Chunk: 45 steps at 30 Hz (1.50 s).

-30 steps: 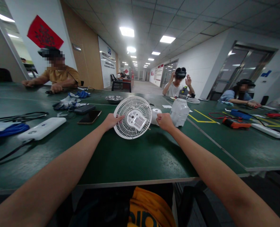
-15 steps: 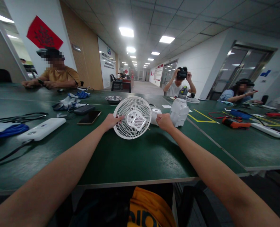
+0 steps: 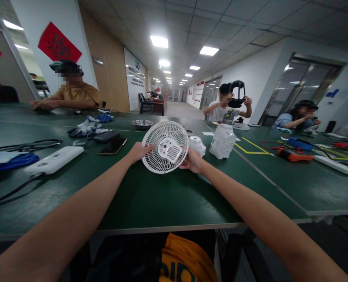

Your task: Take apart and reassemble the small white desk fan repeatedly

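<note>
A round white fan grille [image 3: 150, 156] stands tilted above the green table, its slotted hub plate facing me. My left hand [image 3: 138, 152] grips its left rim, thumb on the front bars and the other fingers mostly hidden. At the lower right rim, my right hand [image 3: 193, 161] has its fingers curled against the edge, partly hidden behind the grille. Just behind that hand sits a rounded white housing with vents [image 3: 197, 145]. Farther right stands a larger boxy white housing [image 3: 222, 141] on the table.
A phone [image 3: 112, 146], a dark case [image 3: 106, 136] and a white power strip [image 3: 54, 160] lie left. A metal bowl [image 3: 142, 124] stands behind the grille. At right are an orange-black meter [image 3: 295, 155] and yellow tape marks [image 3: 254, 153]. Several people sit around the table [image 3: 168, 203].
My right hand has moved left from beside the housings to the grille's right rim. My left hand keeps its hold. Across the table, a person has lifted a headset away from the head.
</note>
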### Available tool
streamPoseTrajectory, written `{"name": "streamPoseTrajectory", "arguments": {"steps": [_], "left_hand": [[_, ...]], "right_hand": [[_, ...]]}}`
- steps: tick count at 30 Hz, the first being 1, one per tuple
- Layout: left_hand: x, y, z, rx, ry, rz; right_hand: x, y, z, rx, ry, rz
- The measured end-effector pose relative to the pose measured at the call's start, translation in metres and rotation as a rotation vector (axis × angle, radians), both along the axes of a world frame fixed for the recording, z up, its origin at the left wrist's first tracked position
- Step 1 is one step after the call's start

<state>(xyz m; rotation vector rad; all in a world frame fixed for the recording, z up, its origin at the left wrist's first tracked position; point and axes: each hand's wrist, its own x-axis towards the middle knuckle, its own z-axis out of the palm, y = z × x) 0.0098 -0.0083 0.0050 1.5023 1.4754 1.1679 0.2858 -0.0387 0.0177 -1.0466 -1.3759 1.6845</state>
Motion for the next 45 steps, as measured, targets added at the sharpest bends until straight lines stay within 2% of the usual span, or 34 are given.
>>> {"name": "streamPoseTrajectory", "arguments": {"steps": [2,4,9,12,15,17,19,21,24,28,32,35,41,45], "left_hand": [[0.001,-0.001,0.001,0.006,0.009,0.007],[0.002,-0.002,0.001,0.028,0.025,0.008],[0.004,-0.003,0.000,0.068,-0.043,-0.022],[0.004,-0.001,0.000,0.048,-0.101,-0.026],[0.003,0.003,0.000,0.007,-0.145,-0.010],[0.001,0.005,0.000,-0.025,-0.204,-0.023],[-0.001,0.006,-0.001,-0.046,-0.273,-0.056],[-0.004,0.005,-0.001,-0.064,-0.352,-0.115],[-0.007,0.003,0.000,-0.096,-0.512,-0.221],[-0.008,-0.002,0.004,-0.163,-0.684,-0.291],[-0.004,-0.006,0.007,-0.295,-0.751,-0.359],[0.000,-0.004,0.004,-0.334,-0.719,-0.290],[0.000,0.009,-0.006,-0.316,-0.598,-0.166],[-0.001,0.011,-0.008,-0.273,-0.563,-0.136]], "right_hand": [[-0.005,-0.004,0.001,-0.118,0.110,0.097],[-0.007,-0.005,0.002,-0.156,0.186,0.151],[-0.009,-0.005,0.000,-0.170,0.250,0.127],[-0.011,-0.003,-0.002,-0.119,0.281,0.095],[-0.009,0.001,-0.001,0.056,0.295,-0.037],[-0.005,0.003,0.002,0.250,0.267,-0.139],[0.002,0.005,0.006,0.458,0.200,-0.177],[0.008,0.006,0.009,0.610,0.111,-0.162],[0.015,0.006,0.011,0.740,-0.043,-0.126],[0.019,0.004,0.009,0.960,-0.383,-0.113],[0.019,-0.002,0.009,1.155,-0.619,0.005],[0.019,-0.005,0.011,1.219,-0.666,0.053],[0.023,-0.001,0.012,1.123,-0.618,0.008],[0.031,0.008,0.013,1.160,-0.563,-0.131]]}}
